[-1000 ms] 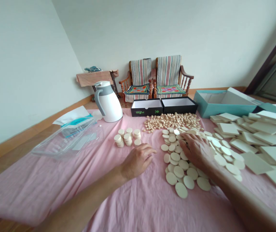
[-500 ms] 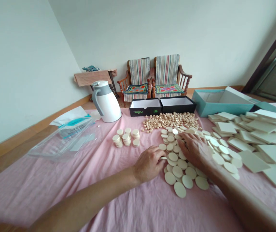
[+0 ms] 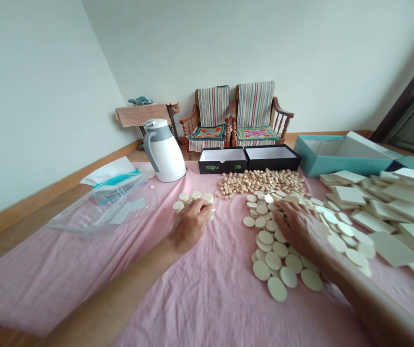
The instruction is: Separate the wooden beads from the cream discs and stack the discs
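Observation:
My left hand is at the short stacks of cream discs on the pink cloth. Its fingers are curled round a cream disc on top of the right-hand stack. My right hand lies flat with fingers spread on the loose spread of cream discs to the right of centre. Part of that spread is hidden under the hand and forearm.
Behind the discs lies a heap of small tan round pieces, then two black open boxes. A teal box and cream square tiles fill the right. A white jug and a clear plastic bag sit left; two chairs stand by the wall.
My left hand went from the cloth to the edge of the loose discs, pinched one, then moved left and back to the stacks. My right hand stayed on the spread.

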Demonstrator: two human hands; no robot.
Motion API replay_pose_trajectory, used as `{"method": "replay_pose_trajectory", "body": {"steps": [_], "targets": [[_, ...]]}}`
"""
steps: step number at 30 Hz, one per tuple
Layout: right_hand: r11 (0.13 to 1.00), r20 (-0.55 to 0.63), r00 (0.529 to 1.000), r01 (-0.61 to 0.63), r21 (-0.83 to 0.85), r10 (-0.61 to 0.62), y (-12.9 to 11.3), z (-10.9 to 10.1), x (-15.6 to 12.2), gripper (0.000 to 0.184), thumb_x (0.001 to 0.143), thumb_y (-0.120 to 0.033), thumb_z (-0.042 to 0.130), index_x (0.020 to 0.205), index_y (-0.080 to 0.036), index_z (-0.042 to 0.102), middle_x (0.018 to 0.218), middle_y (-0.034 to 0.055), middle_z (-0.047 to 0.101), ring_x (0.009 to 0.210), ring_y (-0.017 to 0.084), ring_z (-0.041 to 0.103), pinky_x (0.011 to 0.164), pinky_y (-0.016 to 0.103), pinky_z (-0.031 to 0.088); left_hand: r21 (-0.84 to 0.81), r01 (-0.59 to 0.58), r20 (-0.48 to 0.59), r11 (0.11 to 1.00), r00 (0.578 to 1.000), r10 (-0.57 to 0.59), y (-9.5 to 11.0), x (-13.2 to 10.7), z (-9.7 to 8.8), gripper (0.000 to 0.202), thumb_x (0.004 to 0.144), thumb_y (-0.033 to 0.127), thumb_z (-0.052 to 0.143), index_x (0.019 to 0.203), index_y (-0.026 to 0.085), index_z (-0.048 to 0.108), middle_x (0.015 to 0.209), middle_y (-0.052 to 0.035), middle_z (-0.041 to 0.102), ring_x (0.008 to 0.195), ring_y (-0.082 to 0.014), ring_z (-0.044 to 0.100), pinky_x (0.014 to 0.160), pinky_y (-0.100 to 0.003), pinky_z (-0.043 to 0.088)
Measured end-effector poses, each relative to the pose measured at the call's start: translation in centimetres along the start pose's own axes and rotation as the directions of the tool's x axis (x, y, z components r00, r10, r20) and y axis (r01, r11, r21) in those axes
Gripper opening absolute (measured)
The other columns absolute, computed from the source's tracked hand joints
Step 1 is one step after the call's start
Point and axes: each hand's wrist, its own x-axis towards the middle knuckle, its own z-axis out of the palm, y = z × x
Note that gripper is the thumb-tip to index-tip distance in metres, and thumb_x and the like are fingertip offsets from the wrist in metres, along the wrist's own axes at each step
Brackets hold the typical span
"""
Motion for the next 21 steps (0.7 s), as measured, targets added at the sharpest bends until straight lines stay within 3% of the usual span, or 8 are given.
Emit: {"method": "replay_pose_trajectory", "body": {"steps": [3, 6, 13, 21], "targets": [[1.0, -0.001, 1.0, -0.005, -0.019, 0.005, 0.05, 0.15, 0.01, 0.036, 0.091, -0.037, 0.035, 0.114, -0.02, 0.057, 0.115, 0.0078, 0.063, 0.102, 0.026, 0.055, 0.085, 0.04, 0.037, 0.178, -0.02, 0.08, 0.984, 0.997, 0.005, -0.39, -0.15, 0.31, 0.021, 0.089, 0.011, 0.042, 0.098, 0.016, 0.06, 0.092, -0.0062, 0.058, 0.085, -0.0179, 0.055, 0.075, -0.032, 0.048], [1.0, 0.002, 1.0, -0.002, -0.029, 0.002, 0.24, 0.41, 0.01, 0.036, 0.091, -0.038, 0.035, 0.115, -0.021, 0.056, 0.116, 0.0073, 0.063, 0.103, 0.027, 0.054, 0.085, 0.041, 0.037, 0.258, -0.031, 0.146, 0.966, 0.989, -0.007, -0.26, -0.19, 0.4, 0.019, 0.088, 0.01, 0.043, 0.093, 0.016, 0.06, 0.09, -0.0066, 0.058, 0.084, -0.0188, 0.055, 0.074, -0.033, 0.048], [0.999, 0.011, 1.0, -0.01, -0.035, 0.011, -0.05, -0.04, 0.01, 0.037, 0.091, -0.037, 0.035, 0.115, -0.02, 0.057, 0.116, 0.0082, 0.063, 0.101, 0.026, 0.056, 0.084, 0.041, 0.038, 0.176, 0.002, 0.226, 0.984, 0.973, -0.043, -0.06, -0.36, -0.19, 0.023, 0.085, 0.007, 0.042, 0.098, 0.017, 0.058, 0.094, -0.0061, 0.057, 0.09, -0.0181, 0.054, 0.081, -0.033, 0.047], [1.0, 0.007, 1.0, -0.008, -0.03, 0.008, -0.11, -0.17, 0.01, 0.036, 0.091, -0.038, 0.035, 0.113, -0.019, 0.057, 0.113, 0.0086, 0.063, 0.101, 0.026, 0.056, 0.084, 0.04, 0.038, 0.162, 0.043, 0.187, 0.986, 0.98, -0.073, 0.47, -0.46, -0.14, 0.018, 0.086, 0.01, 0.042, 0.092, 0.016, 0.058, 0.094, -0.0068, 0.057, 0.092, -0.0188, 0.054, 0.083, -0.034, 0.045]]}}
